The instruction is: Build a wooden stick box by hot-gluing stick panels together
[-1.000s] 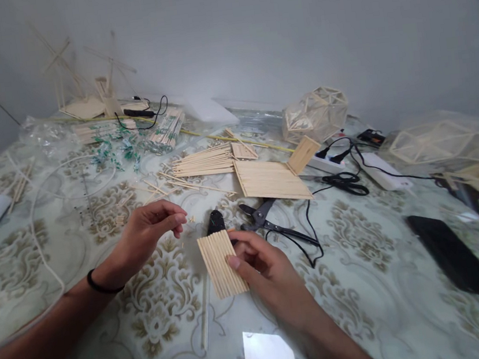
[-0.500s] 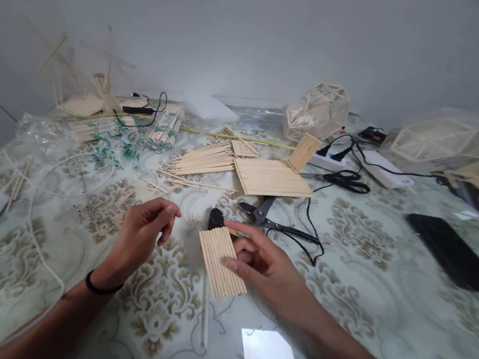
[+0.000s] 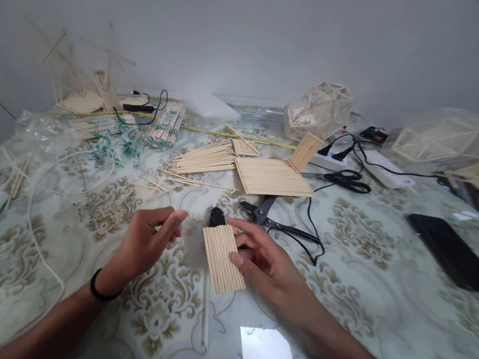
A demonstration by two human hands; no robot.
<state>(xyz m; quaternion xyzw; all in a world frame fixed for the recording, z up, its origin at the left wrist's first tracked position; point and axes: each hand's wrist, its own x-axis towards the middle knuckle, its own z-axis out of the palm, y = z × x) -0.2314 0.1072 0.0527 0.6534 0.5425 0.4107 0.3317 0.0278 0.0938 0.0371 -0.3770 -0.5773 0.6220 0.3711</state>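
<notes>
My right hand (image 3: 271, 266) grips a small panel of wooden sticks (image 3: 223, 260), laid side by side, by its right edge. The thumb lies on the face and the other fingers are behind. My left hand (image 3: 151, 240) is to the left of the panel, apart from it, with thumb and fingers pressed together. Whatever may be between those fingertips is too small to make out. Behind the panel a black tool (image 3: 216, 216) with a bit of orange is partly hidden. Black-handled cutters (image 3: 265, 214) lie just beyond my right hand.
Beyond lie a larger stick panel (image 3: 271, 175) with an upright piece, loose wooden sticks (image 3: 206, 159) and scissors (image 3: 347, 181). A power strip (image 3: 328, 160) and a phone (image 3: 458, 254) are at the right. Wooden stick models (image 3: 318, 111) and wrapped stick bundles (image 3: 167, 124) stand farther back.
My left hand has moved slightly right and its thumb now points toward the panel, with the fingers pinched. The panel in my right hand has shifted a little right and up.
</notes>
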